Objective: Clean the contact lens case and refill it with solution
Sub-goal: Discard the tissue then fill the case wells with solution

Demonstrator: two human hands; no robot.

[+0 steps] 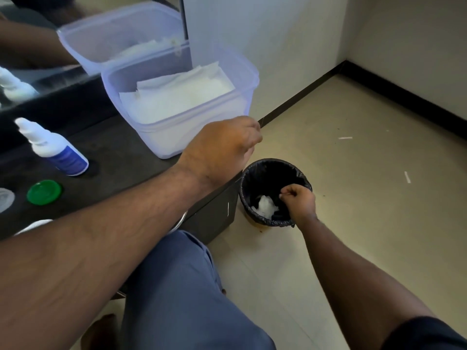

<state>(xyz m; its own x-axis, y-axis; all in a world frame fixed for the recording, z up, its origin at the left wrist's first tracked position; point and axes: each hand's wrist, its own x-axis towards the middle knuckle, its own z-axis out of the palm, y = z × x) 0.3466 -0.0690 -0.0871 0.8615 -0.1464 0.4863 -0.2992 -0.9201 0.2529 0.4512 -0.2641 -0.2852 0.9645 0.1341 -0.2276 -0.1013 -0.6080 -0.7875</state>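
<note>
The left arm reaches far forward, and the left hand [222,145] hangs with its back up and its fingers curled under — what they hold, if anything, is hidden. The right arm stretches down low, bare to the elbow. The right hand [299,202] has its fingers curled in — nothing shows between them.

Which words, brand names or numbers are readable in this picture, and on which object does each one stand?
No text can be read here.
Solution bottle: its blue label carries print, too blurred to read.
Green cap: no marking visible.
Clear plastic tub holding tissues: no label visible.
Black-lined bin: no lettering visible.
</note>
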